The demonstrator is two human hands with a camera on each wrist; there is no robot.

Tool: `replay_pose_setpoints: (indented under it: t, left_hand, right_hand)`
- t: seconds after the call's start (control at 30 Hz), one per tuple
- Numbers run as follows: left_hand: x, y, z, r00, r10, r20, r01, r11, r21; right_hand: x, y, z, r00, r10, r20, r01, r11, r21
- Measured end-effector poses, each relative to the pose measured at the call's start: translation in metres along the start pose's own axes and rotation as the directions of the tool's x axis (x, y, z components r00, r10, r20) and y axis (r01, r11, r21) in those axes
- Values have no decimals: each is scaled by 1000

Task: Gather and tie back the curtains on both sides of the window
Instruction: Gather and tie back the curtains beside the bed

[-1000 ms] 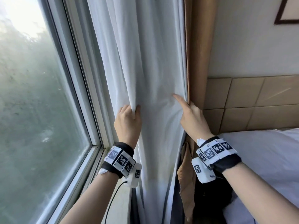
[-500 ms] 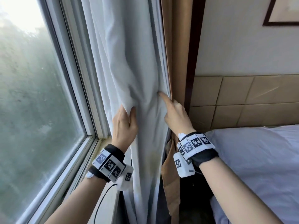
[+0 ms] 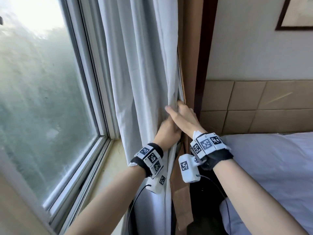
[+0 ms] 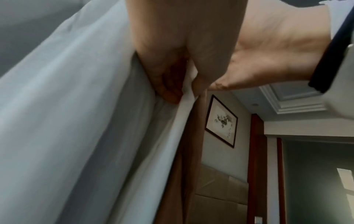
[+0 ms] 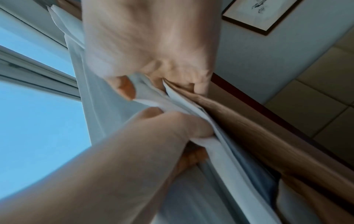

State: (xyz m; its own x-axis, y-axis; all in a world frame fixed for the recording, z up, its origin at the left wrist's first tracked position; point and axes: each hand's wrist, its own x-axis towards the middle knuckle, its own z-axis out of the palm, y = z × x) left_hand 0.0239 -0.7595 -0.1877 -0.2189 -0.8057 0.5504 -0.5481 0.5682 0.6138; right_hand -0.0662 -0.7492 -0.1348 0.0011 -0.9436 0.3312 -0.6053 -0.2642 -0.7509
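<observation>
A white curtain hangs bunched at the right side of the window, with a tan curtain just behind it by the wall. My left hand grips the gathered white folds from the window side, fingers curled round the fabric. My right hand lies just above and over it, thumb and fingers pinching the white curtain's edge together with the tan one. The two hands touch.
A pale windowsill runs below the glass. A bed with white bedding lies at the right under a tan padded headboard. A dark wooden post stands between curtain and wall. A framed picture hangs at upper right.
My left hand has pushed the white curtain rightward, narrowing it into a tight bunch, and now meets my right hand, which has closed on the curtain's edge.
</observation>
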Motion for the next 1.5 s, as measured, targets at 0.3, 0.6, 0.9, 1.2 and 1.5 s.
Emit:
replay_pose_setpoints:
  t: [0.3, 0.6, 0.9, 1.2, 1.5]
  left_hand:
    - [-24, -52, -65, 964, 96, -247, -88, 995, 45]
    - [0, -52, -83, 970, -173, -168, 149, 978, -146]
    - [2, -36, -59, 959, 25, -283, -39, 998, -45]
    - [14, -25, -8, 995, 13, -103, -27, 990, -137]
    - [39, -47, -54, 953, 84, 291, -85, 996, -8]
  right_hand:
    - [8, 10, 4, 976, -85, -199, 46, 979, -197]
    - [13, 3, 9, 971, -134, -200, 69, 950, -303]
    - [11, -5, 9, 980, -91, -179, 38, 960, -278]
    - [2, -10, 11, 999, 17, -28, -18, 1000, -15]
    - [23, 12, 0, 983, -30, -181, -15, 970, -243]
